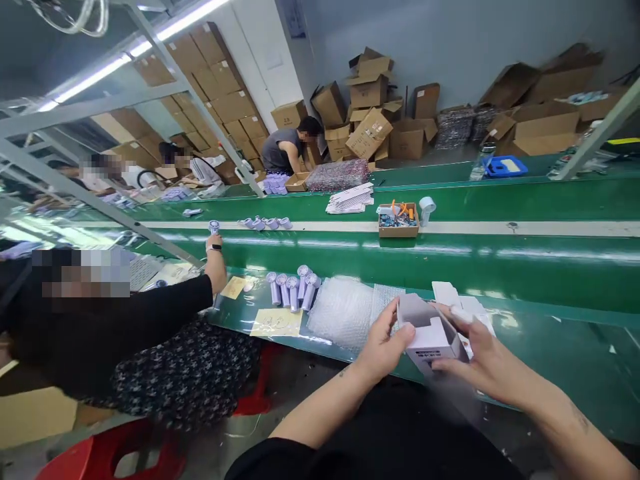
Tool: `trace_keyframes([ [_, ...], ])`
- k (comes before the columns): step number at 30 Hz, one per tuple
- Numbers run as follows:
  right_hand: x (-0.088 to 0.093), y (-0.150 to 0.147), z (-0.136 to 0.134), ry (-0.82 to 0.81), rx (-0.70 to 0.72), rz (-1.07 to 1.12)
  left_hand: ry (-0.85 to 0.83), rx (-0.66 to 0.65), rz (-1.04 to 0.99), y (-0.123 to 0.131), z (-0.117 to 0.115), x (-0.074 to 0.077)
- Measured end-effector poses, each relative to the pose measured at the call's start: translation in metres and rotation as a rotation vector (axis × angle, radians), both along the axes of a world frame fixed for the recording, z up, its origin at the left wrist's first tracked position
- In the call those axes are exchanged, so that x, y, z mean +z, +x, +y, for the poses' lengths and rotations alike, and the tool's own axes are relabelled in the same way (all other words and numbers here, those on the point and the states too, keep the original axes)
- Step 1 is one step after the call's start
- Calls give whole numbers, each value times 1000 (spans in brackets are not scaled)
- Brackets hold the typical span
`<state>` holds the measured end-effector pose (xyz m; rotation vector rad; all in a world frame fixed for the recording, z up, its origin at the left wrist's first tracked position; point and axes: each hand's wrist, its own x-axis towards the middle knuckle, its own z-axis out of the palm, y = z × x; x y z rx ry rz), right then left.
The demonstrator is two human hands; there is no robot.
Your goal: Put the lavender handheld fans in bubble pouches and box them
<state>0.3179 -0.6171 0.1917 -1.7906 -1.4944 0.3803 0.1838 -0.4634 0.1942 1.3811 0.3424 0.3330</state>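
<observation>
A small white carton (434,347) with dark print on its side stands open at the top between my hands, just over the bench edge. My left hand (381,345) grips its left side, thumb on the near rim. On its right side, my right hand (483,357) holds the carton with the thumb against the printed face. Something white, perhaps a finger cover, shows at a fingertip of that hand. Behind the carton lie flat white cartons (467,305). Clear bubble-wrap bags (343,310) spread out to the left, beside several lilac handheld fans (294,290).
A co-worker's arm (217,267) at left reaches toward the belt (325,230), a fan in hand. More fans (267,223) sit there, with a small box of parts (399,230). A paper note (275,323) lies near the bench edge. Red stools (120,453) stand below.
</observation>
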Motion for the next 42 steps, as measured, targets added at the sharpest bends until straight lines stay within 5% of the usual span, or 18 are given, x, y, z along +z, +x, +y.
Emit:
trace_keyframes([
  [5, -8, -33, 21, 12, -42, -47, 197, 16, -43, -28, 23, -21],
  [8, -18, -40, 26, -28, -21, 19, 312, -94, -82, -38, 30, -26],
  [13, -16, -35, 21, -121, 94, 310, -82, -260, -151, -38, 42, -24],
  [16, -12, -40, 25, -175, 137, 307, -219, -314, -156, -37, 45, -30],
  [18, -12, -49, 32, -189, 126, 244, -218, -261, -132, -36, 45, -36],
  [22, -8, -73, 48, -145, -62, -6, -236, 42, -36, -28, 39, -44],
  [27, -1, -99, 53, 3, -440, -280, -113, 187, -17, -17, 30, -24],
  [31, -7, -98, 47, 130, -411, -339, 163, -126, -73, -22, 35, -8],
  [34, -9, -88, 38, 158, -288, -283, -17, -364, -68, -20, 45, -7],
  [37, -5, -82, 29, 166, -281, -183, -311, -451, 0, -10, 47, -6],
  [42, -4, -75, 14, 164, -377, 6, -352, -472, 73, -2, 26, 8],
])
